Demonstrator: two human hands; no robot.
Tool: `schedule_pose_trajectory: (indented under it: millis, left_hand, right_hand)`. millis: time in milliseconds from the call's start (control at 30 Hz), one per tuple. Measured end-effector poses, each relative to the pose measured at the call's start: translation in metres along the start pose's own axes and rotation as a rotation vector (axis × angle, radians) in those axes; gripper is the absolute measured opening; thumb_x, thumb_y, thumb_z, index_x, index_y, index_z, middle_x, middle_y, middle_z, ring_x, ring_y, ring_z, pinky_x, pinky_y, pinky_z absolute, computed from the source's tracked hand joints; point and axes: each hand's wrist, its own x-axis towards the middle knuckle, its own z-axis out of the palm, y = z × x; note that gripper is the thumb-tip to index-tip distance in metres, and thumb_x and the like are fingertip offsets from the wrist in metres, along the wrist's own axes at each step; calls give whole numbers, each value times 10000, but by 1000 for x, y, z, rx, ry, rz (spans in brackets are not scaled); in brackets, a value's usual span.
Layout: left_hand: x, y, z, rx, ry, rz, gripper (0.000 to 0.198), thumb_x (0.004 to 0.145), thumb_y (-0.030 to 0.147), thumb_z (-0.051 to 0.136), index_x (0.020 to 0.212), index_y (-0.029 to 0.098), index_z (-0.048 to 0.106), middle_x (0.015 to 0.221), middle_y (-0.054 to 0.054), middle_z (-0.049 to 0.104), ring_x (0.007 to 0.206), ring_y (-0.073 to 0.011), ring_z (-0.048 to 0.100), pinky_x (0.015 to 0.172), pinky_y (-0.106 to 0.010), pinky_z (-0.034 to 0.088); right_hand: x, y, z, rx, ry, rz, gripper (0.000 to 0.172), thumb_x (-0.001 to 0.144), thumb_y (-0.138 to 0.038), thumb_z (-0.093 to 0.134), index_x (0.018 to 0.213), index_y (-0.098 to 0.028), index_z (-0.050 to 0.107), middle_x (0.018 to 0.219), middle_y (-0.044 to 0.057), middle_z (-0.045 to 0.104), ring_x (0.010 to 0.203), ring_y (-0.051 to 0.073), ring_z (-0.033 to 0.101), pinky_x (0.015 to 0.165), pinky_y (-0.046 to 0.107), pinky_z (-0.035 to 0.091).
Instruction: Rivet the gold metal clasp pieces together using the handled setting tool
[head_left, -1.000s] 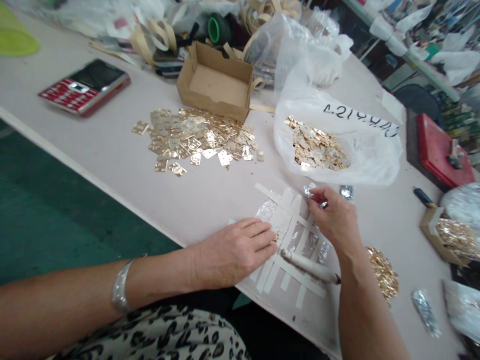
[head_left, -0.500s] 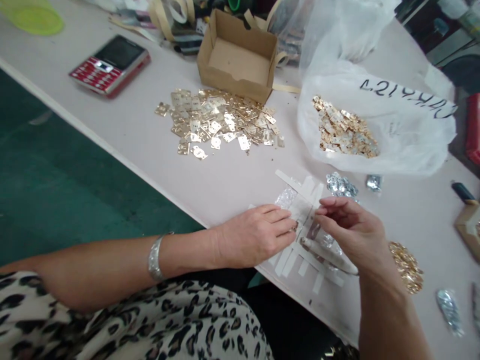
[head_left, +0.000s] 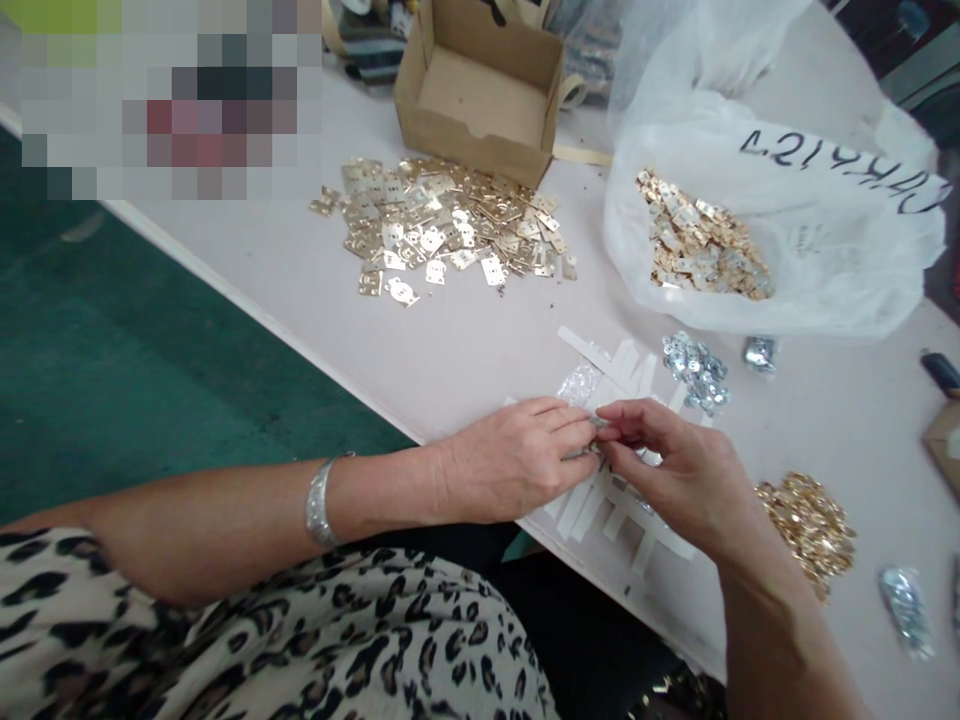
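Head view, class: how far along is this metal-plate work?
Seemingly done: a silver pile and gold heap, set apart. In hand: a small silver piece between the left hand and right hand. Seemingly left: loose gold plates and more in a plastic bag.

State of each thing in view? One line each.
Left hand, resting on white strips
Right hand, pinching small metal piece
Cardboard box, open, nothing visible inside
Plastic bag, open, holding loose gold plates
Gold pile, loose on table
Silver pieces, loose heap on table
Bracelet, on left wrist
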Motion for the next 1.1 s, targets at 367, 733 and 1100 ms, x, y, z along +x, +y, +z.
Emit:
schedule_pose_trajectory:
  millis: [367,733,1100]
  left_hand:
    - [-2,0,4,31,17,17,206,986,192,477,1102,137,638,1098,-105,657,1077,-226,596,977,-389,500]
    - [-3,1,0,51,41,22,190,981,191,499,1071,123,653,1132,-130,660,1168,-236,589,1015,-381,494]
    - [-3,1,4,82,62,33,242,1008,210,463,1157,127,634,1219,-89,660,1200,-227,570,1041,-358,481]
  right_hand:
    - [17,-25,-9,-387,-163,-192,307,779,-44,521,1012,-200,646,818,-2,706,706,118,634,642,242,453]
    - [5,-15,-10,-266,-87,-68,155,869,-185,583,989,-221,674,823,-7,724,719,132,669,672,264,505]
    - [-74,22,4,-351,200,-25,269,909,-426,602,1083,-235,677,1134,95,674,1034,241,624,888,419,525]
